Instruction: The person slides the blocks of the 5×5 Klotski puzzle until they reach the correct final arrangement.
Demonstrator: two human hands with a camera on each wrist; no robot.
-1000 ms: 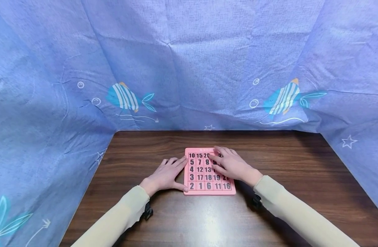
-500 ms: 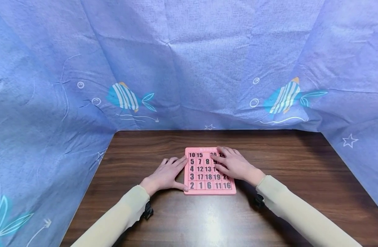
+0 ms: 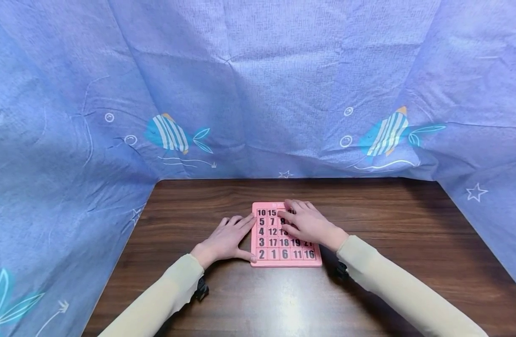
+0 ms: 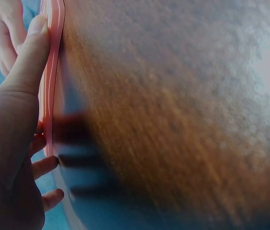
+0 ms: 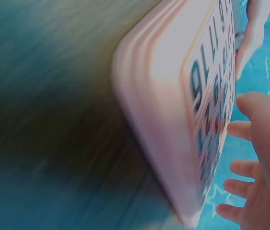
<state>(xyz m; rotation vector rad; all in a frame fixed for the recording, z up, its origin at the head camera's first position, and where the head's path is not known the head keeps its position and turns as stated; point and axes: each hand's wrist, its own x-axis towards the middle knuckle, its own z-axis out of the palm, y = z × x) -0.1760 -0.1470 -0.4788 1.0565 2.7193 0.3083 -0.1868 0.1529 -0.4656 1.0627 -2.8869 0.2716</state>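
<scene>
A pink sliding number puzzle (image 3: 286, 264) lies flat on the table, its tiles printed with black numbers. My left hand (image 3: 227, 238) is spread along its left side, fingers at the upper left edge and thumb (image 4: 35, 45) at the lower left corner. Over the upper right of the puzzle reaches my right hand (image 3: 308, 225), its fingertips on the tiles near the top row's third place. That hand hides several tiles on the right side. In the right wrist view, the puzzle's thick layered edge (image 5: 140, 96) shows beside the extended fingers.
The brown wooden table (image 3: 190, 196) extends around the puzzle on all sides. Behind it and to both sides hangs a blue curtain (image 3: 283, 93) with fish prints. Dark wrist devices sit under both sleeves.
The number 20 tile has slid one place right in the top row, leaving a gap beside 15. My right hand shifted right, then back left over that gap. The left hand stayed put.
</scene>
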